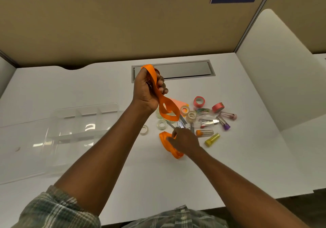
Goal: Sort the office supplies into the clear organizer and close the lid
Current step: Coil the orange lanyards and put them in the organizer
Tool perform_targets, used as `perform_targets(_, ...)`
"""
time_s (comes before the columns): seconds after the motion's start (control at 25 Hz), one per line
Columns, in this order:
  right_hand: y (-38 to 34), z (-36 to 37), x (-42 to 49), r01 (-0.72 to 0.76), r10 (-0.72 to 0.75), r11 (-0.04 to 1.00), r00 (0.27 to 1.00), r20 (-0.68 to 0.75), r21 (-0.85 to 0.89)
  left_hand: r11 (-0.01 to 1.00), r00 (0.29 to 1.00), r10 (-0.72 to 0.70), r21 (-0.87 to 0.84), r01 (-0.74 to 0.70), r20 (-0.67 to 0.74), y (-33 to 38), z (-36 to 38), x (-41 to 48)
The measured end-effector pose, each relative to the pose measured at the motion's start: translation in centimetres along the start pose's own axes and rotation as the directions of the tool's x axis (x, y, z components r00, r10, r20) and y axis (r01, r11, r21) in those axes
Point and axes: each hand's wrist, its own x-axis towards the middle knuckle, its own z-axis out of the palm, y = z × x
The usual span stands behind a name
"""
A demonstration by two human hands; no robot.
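Note:
My left hand [148,88] is raised above the desk, shut on an orange ribbon [166,108] that loops down from the fist. Lower, my right hand [183,140] rests on a second bunch of orange ribbon [165,143] lying on the desk, fingers closed on it. The clear organizer [82,122] stands open at the left with empty compartments, its lid [21,150] folded out toward me. A pile of supplies lies to the right: clear tape rolls [161,124], red tape rolls [199,101], small tubes [212,139] and metal clips [208,122].
A grey cable hatch [183,69] is set into the white desk [247,157] behind my left hand. Beige partition walls close the back and a white divider [275,69] stands at the right. The desk's front edge runs just above my plaid shirt.

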Motion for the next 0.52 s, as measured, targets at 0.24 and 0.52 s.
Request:
perform_targets(0.24,1.3,4.2,-0.4,0.056,-0.053,0.954,0.998,0.018,-0.294,1.0,0.998,-0.005,0.028,0.006,-0.062,-0.2,-3.5,-1.2)
perform_targets(0.52,-0.7,-5.4,0.3,0.035,-0.002,0.958,0.994,-0.114,0.284,0.998,0.988,-0.012,0.064,0.022,-0.153,-1.1,-5.9,-2.0)
